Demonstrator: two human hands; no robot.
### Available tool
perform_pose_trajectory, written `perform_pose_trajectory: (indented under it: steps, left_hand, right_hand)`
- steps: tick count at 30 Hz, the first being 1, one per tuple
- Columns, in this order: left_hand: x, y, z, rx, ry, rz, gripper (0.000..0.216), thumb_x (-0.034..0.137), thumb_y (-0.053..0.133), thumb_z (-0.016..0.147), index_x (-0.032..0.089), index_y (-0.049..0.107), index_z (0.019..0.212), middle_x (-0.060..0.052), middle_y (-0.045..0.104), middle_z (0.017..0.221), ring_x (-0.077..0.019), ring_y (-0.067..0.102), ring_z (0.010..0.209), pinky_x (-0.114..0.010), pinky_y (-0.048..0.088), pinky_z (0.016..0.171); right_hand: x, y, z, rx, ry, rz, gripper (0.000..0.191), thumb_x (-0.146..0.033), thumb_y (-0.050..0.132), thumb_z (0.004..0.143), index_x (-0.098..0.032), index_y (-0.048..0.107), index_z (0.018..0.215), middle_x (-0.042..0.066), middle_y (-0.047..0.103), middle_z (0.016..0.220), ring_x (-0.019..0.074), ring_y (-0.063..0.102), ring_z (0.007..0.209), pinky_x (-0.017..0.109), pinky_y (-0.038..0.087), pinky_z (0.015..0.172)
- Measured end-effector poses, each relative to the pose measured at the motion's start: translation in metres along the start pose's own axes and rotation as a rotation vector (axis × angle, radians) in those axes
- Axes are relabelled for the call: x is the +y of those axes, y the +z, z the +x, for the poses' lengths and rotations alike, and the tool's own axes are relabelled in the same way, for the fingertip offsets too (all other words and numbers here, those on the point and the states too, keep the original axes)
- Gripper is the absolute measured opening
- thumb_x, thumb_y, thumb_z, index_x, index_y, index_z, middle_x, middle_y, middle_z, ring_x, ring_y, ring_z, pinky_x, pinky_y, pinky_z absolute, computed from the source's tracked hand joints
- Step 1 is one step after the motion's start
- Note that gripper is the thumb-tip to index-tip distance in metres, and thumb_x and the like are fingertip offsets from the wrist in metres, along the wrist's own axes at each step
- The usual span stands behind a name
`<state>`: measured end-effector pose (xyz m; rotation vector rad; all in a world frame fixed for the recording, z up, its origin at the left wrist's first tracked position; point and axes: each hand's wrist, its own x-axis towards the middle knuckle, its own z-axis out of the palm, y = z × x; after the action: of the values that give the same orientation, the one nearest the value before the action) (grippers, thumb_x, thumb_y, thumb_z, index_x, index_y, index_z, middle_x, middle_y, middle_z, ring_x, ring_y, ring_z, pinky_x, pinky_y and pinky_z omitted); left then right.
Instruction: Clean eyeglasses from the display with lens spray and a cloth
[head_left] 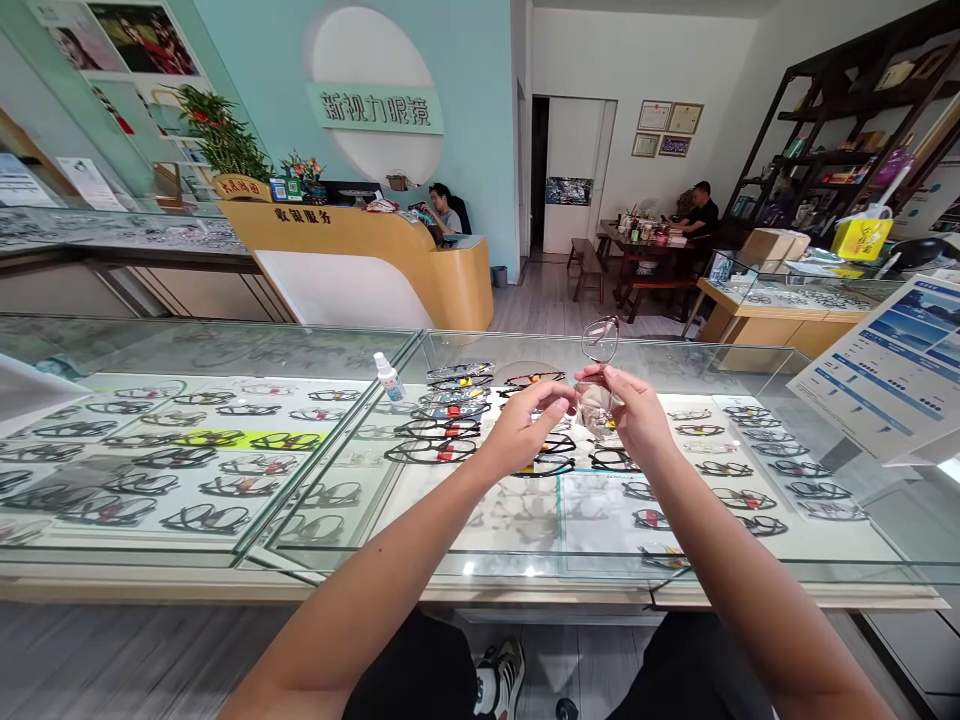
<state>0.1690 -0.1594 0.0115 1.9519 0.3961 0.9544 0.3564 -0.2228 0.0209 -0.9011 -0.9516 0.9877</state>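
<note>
A pair of eyeglasses [601,340] with a thin reddish-brown frame is held upright on its side above the glass display counter [480,560]. My right hand [641,412] pinches it near the middle between thumb and fingers, one lens above and the other low between my hands. From the other side, my left hand [529,425] is closed, thumb and fingertips at the edge of the lower lens. Whether a thin cloth is there too I cannot make out. Below my hands lie rows of dark eyeglasses [433,451], some with red or yellow tags.
A white spray bottle [389,380] stands on the counter glass to the left. A printed sign [892,370] leans at the right. Beyond are a wooden reception desk [457,280] with a seated person [444,212], and another person [699,212] at a dark table.
</note>
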Motion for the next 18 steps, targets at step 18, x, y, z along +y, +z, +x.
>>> perform_pose_trajectory:
  steps: [18]
  left_hand:
    - [-0.002,-0.023,0.003,0.229,0.288,0.456,0.083,0.051,0.088,0.083,0.03,0.05,0.153,-0.012,0.062,0.152,-0.0305,0.058,0.139,-0.048,0.05,0.115]
  right_hand:
    - [-0.006,-0.014,-0.001,-0.294,0.291,-0.16,0.041,-0.057,0.081,0.083,-0.016,0.081,0.077,0.001,0.064,0.058,0.01,0.046,0.047,0.026,0.028,0.049]
